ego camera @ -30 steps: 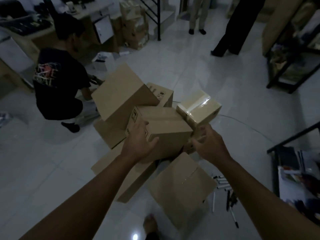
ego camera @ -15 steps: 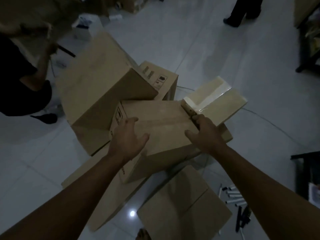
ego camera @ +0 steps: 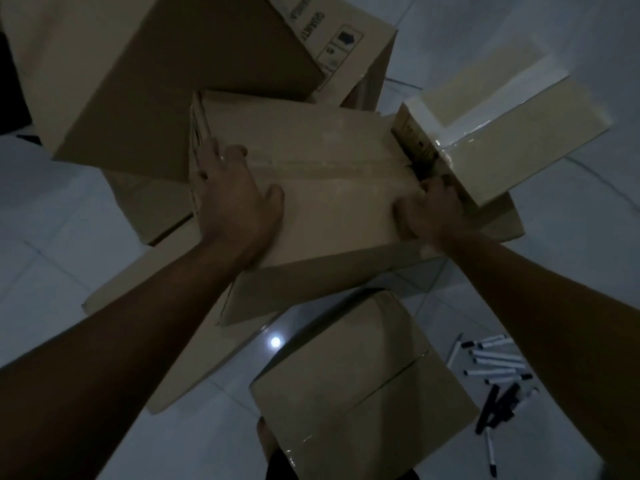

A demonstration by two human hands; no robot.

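Fingers half-hidden over box edges

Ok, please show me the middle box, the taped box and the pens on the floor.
middle box (ego camera: 329,174), head view, top face.
taped box (ego camera: 526,140), head view, bare brown face.
pens (ego camera: 498,362), head view, one white barrel.

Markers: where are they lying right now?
In the head view, lower right: the markers lie scattered on the floor, right of the nearest cardboard box.
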